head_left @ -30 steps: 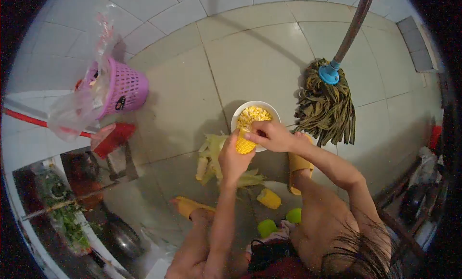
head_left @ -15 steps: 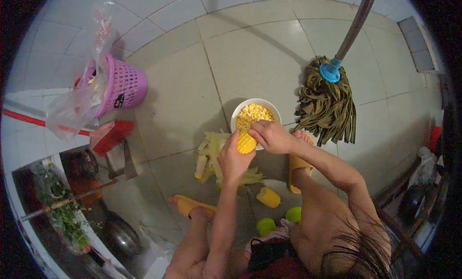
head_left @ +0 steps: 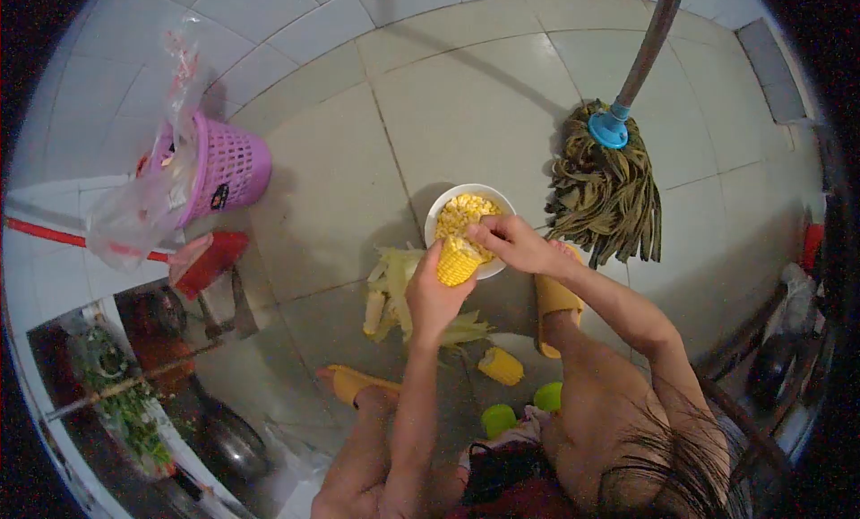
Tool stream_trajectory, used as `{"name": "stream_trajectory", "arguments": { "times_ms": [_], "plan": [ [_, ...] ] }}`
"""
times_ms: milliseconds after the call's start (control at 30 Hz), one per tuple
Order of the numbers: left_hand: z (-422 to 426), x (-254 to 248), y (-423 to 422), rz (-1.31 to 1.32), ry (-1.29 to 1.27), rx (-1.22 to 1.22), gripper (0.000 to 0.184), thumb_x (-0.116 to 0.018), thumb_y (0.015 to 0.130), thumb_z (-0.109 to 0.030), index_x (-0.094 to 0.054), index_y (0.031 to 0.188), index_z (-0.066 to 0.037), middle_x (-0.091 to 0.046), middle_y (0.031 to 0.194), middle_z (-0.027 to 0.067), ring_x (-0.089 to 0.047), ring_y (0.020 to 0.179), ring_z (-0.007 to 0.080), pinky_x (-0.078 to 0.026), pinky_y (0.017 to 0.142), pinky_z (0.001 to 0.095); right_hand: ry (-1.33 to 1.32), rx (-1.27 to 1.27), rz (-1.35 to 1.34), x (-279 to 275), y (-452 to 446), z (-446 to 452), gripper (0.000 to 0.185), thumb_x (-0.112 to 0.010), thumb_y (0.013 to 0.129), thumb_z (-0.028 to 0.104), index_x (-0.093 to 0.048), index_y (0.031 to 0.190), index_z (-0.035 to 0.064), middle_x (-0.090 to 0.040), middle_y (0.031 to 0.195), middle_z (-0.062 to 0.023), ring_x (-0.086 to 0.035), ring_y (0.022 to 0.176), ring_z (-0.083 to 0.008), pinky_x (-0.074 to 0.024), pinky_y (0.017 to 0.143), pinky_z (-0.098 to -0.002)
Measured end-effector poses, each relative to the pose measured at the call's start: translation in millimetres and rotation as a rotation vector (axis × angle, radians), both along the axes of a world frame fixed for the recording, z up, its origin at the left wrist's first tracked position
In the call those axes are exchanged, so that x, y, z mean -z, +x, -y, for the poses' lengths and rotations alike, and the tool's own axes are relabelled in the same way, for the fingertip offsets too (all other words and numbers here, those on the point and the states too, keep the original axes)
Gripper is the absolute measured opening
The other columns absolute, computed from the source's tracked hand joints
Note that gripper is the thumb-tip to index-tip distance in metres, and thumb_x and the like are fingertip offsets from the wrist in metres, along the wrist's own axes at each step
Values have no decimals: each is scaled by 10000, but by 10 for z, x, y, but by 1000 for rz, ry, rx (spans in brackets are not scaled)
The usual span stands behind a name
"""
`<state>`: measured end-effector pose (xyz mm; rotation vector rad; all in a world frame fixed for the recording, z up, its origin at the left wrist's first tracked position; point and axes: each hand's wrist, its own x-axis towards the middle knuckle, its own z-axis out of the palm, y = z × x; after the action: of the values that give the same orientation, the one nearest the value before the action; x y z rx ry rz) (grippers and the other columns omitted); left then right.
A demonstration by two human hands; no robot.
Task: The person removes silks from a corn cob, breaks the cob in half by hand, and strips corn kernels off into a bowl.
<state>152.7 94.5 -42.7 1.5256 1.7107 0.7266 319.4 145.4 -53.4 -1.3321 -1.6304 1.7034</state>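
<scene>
My left hand (head_left: 432, 297) is wrapped round a yellow corn cob (head_left: 457, 265), tilted just over the near rim of a white bowl (head_left: 508, 206). The cob's upper end looks pale, as if stripped of kernels. Loose corn kernels (head_left: 460, 211) lie in the bowl. My right hand (head_left: 522, 247) is above the bowl, thumb and fingers curled together close to the cob's upper end; whatever is between the fingertips is hidden. On the floor to the left lie pale green husks (head_left: 394, 273) with a bare cob (head_left: 374, 313) on them. Another piece of corn (head_left: 501, 366) rests nearer me.
A mop (head_left: 607, 183) stands at the right beyond my slippered foot (head_left: 560, 308). To the left are a purple basket (head_left: 235, 165) with a plastic bag (head_left: 134, 216) and a red dustpan (head_left: 208, 261). A low shelf with greens (head_left: 134, 420) is at lower left.
My right hand has shifted slightly right, off the cob's top, and its fingers have curled in. More of the cob's pale upper end shows. My left hand still grips the cob.
</scene>
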Motion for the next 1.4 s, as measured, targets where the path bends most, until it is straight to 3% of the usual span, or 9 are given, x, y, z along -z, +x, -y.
{"name": "stream_trajectory", "arguments": {
  "times_ms": [300, 400, 500, 700, 800, 933, 1100, 1200, 1400],
  "plan": [
    [65, 38, 6, -247, -20, 103, 598, -724, 584, -218, -497, 1122, -89, -583, 959, 128, -570, 870, 305, -465, 709, 390, 543, -163, 66, -56, -53, 38, 253, -434, 870, 265, -485, 807, 26, -546, 650, -170, -548, 638, -362, -433, 577, -429],
    [51, -9, 13, -168, -110, 43, 591, -729, 591, -233, -507, 1120, -93, -599, 947, 137, -584, 874, 297, -469, 729, 373, 537, -47, 65, -105, -75, 82, 277, -440, 872, 285, -481, 787, 25, -546, 657, -168, -548, 627, -357, -432, 569, -425],
    [35, 15, -10, -119, -126, 27, 587, -734, 591, -237, -513, 1115, -92, -611, 918, 138, -597, 856, 288, -473, 725, 360, 141, -85, 150, -165, -28, 64, 279, -440, 875, 288, -476, 797, 23, -551, 687, -176, -544, 646, -372, -427, 573, -432],
    [40, 9, -28, -84, -150, 56, 619, -750, 560, -243, -516, 1107, -72, -593, 982, 138, -580, 888, 290, -465, 738, 373, 341, -121, 63, -109, -48, 115, 260, -450, 879, 281, -477, 808, 32, -536, 671, -162, -548, 613, -309, -424, 558, -386],
    [45, 12, -38, -68, -117, 66, 621, -755, 557, -237, -517, 1106, -71, -599, 966, 139, -586, 875, 287, -467, 734, 365, 313, -97, 15, 0, -56, 124, 220, -454, 887, 213, -451, 790, 16, -467, 613, -120, -475, 554, -192, -380, 520, -311],
    [36, 24, -58, 32, -164, 67, 611, -765, 555, -241, -528, 1090, -64, -613, 915, 142, -598, 840, 289, -471, 714, 352, 126, -109, -128, 51, -44, 118, 195, -434, 893, 182, -449, 800, 11, -462, 640, -110, -466, 596, -194, -385, 554, -309],
    [-24, -78, -101, 162, -370, 190, 550, -769, 587, -212, -533, 1051, -35, -618, 896, 75, -587, 808, 148, -473, 719, 298, 244, -151, -83, -100, -19, 146, 164, -435, 889, 156, -454, 814, 11, -434, 640, -63, -430, 622, -121, -374, 559, -281],
    [-6, -46, -98, 215, -455, 222, 536, -778, 586, -208, -539, 1027, -20, -610, 892, 49, -567, 802, 116, -467, 726, 284, 337, -133, -113, -213, -84, 127, 211, -481, 865, 222, -492, 786, 27, -478, 613, -101, -472, 554, -177, -399, 528, -327],
    [30, -22, -107, 466, -459, 38, 550, -778, 598, -161, -481, 1032, -1, -552, 948, 48, -541, 846, 124, -457, 712, 264, 111, 11, 74, -43, 31, 36, 316, -521, 849, 326, -510, 705, 45, -464, 517, -61, -438, 456, -153, -369, 450, -315]
  ]
}}
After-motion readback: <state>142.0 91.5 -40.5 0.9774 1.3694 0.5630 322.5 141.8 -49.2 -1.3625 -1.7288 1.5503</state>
